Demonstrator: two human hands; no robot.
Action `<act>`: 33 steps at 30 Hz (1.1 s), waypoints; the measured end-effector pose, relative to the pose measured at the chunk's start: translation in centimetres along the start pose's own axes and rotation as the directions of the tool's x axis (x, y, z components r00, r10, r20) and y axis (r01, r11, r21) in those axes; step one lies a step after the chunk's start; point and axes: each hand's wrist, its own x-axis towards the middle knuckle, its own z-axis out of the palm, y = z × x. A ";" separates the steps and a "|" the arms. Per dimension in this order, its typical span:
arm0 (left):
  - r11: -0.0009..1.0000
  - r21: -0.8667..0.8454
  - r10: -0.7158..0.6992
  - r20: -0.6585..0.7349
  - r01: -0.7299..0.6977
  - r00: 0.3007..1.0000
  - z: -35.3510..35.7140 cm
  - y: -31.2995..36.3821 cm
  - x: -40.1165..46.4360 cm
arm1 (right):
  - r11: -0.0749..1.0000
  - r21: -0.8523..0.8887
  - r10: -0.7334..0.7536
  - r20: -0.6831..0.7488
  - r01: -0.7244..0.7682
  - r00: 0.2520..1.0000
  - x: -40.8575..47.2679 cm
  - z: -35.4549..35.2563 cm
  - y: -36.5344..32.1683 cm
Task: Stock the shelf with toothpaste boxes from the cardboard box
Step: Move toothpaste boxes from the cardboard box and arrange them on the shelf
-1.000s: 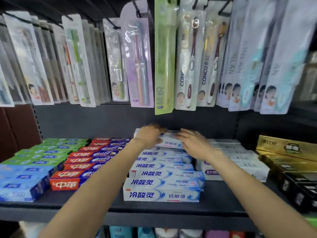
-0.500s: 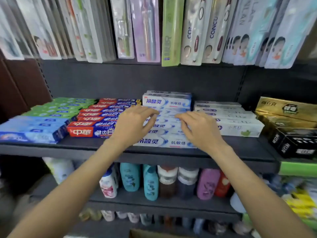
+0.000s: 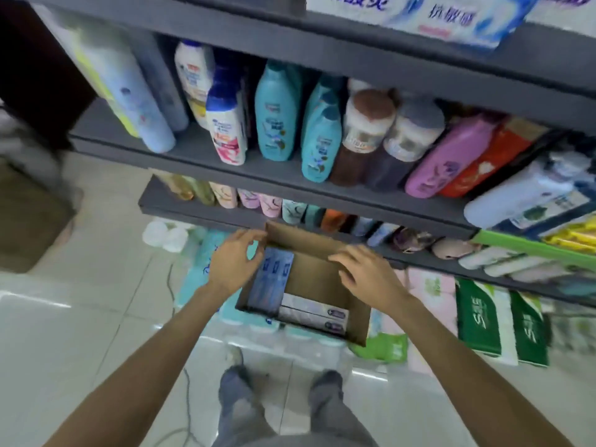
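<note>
Below, in the lower middle of the head view: open cardboard box [image 3: 322, 285] sitting on wrapped paper-roll packs [image 3: 200, 272] on the tiled floor [image 3: 80, 333], just in front of the lowest shelf. Inside, along its left wall, blue toothpaste boxes [image 3: 269, 285] standing on end; along its near wall, pale toothpaste boxes [image 3: 312, 314] lying flat; bare brown bottom elsewhere.

Left of the box's far corner, left hand [image 3: 233, 262] hovering over the left rim, fingers loosely curled and parted, thumb apart, nothing gripped; fingertips just beside the tops of the blue boxes, contact impossible to judge. Right of centre, right hand [image 3: 364, 275] held flat over the right side of the box, fingers spread and pointing left, holding nothing. Both forearms bare, reaching in from the bottom corners of the frame.

At the top edge, right of centre, stocked toothpaste boxes [image 3: 419, 17] in white and blue lying on the top shelf [image 3: 290, 37], front face overhanging the grey lip. Beneath, on the middle shelf [image 3: 225, 166], a row of upright bottles: teal shampoo bottles [image 3: 275, 114], brown jars [image 3: 361, 133], a purple bottle [image 3: 448, 156]. Lower still, small pastel bottles, blurred. At right, green tissue packs [image 3: 483, 317] leaning near the floor. At the bottom middle, grey trouser legs and dark shoes [image 3: 325, 382].
</note>
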 end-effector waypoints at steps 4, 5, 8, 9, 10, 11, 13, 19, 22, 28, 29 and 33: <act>0.961 -0.050 -0.273 0.020 0.273 0.962 3.5 -4.6 -0.9 | 0.995 0.010 0.087 0.446 -0.102 0.891 0.1 7.0 1.1; 0.942 -0.049 -0.330 0.030 0.331 0.943 4.5 -5.5 -1.1 | 0.996 -0.008 0.083 0.506 -0.091 0.859 0.4 8.6 1.4; 0.895 -0.076 -0.437 0.041 0.439 0.898 7.3 -7.7 -2.1 | 0.998 -0.015 -0.035 0.576 0.054 0.817 1.9 13.5 1.5; 0.888 -0.085 -0.451 0.026 0.451 0.892 8.2 -8.2 -2.5 | 0.992 -0.004 -0.097 0.596 0.124 0.797 2.4 15.1 1.3; 0.889 -0.096 -0.449 0.002 0.447 0.894 9.0 -8.7 -2.9 | 0.979 0.015 -0.169 0.606 0.201 0.777 3.0 16.8 1.0; 0.901 -0.111 -0.424 -0.026 0.419 0.905 9.6 -9.2 -3.2 | 0.961 0.042 -0.243 0.607 0.274 0.757 3.5 18.3 0.8; 0.927 -0.138 -0.359 -0.065 0.348 0.931 10.4 -9.8 -3.5 | 0.926 0.084 -0.339 0.614 0.368 0.713 4.3 20.8 -0.1; 0.945 -0.185 -0.289 -0.091 0.269 0.953 10.9 -11.2 -3.1 | 0.873 0.051 -0.368 0.722 0.485 0.586 5.4 25.8 -1.2; 0.951 -0.176 -0.275 -0.104 0.255 0.956 11.4 -11.5 -3.1 | 0.892 0.046 -0.326 0.754 0.449 0.570 4.8 26.2 -0.3; 0.943 -0.186 -0.297 -0.088 0.277 0.951 11.7 -10.9 -3.3 | 0.910 0.002 -0.306 0.677 0.414 0.669 3.8 25.3 -0.5; 0.940 -0.187 -0.304 -0.077 0.285 0.950 11.6 -10.8 -3.3 | 0.915 -0.011 -0.289 0.679 0.403 0.675 3.7 25.3 -0.8; 0.928 -0.198 -0.333 -0.062 0.316 0.941 11.3 -10.9 -3.2 | 0.962 -0.037 -0.179 0.658 0.269 0.732 3.8 25.9 -1.8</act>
